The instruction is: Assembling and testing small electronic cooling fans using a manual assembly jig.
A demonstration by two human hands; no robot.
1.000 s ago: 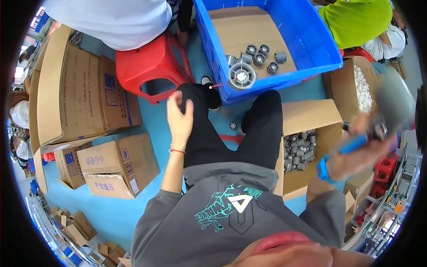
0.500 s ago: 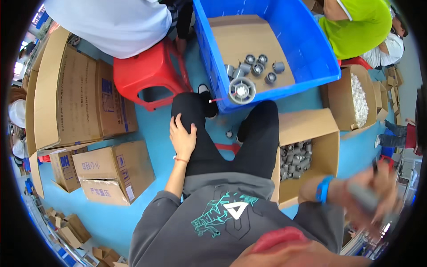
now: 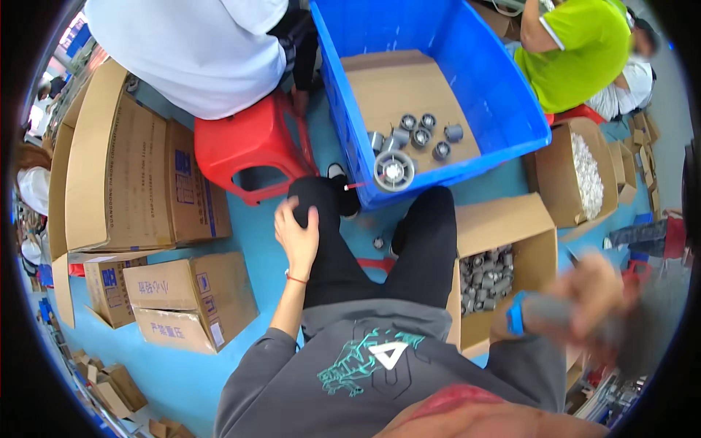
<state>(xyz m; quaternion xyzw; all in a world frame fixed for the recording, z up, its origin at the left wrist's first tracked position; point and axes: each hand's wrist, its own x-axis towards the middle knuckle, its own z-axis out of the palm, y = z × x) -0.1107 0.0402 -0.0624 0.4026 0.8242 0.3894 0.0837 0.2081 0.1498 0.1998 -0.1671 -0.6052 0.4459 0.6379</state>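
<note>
My left hand (image 3: 298, 235) hovers at or rests on my left knee, fingers spread, holding nothing; contact is hard to tell. At the right, my right hand (image 3: 595, 296), with a blue wristband, is smeared by motion. A blurred grey cylindrical part (image 3: 558, 315) shows in its grip; finer details are lost. Ahead, a round grey ring-shaped part with a white centre (image 3: 394, 171) sits at the near rim of the blue bin (image 3: 496, 150). Several small grey cylindrical parts (image 3: 420, 138) lie on cardboard inside that bin.
An open carton (image 3: 511, 212) by my right leg holds many grey parts. Farther right stands a carton of white pieces (image 3: 584, 179). Large cartons (image 3: 120, 175) line the left. A red stool (image 3: 244, 150) bears a person in white; another in green (image 3: 584, 51) sits beyond the bin.
My right hand has moved slightly left and up, still blurred with the grey part. My left hand has lifted its fingers a little at the knee. The whole view has shifted slightly downward.
</note>
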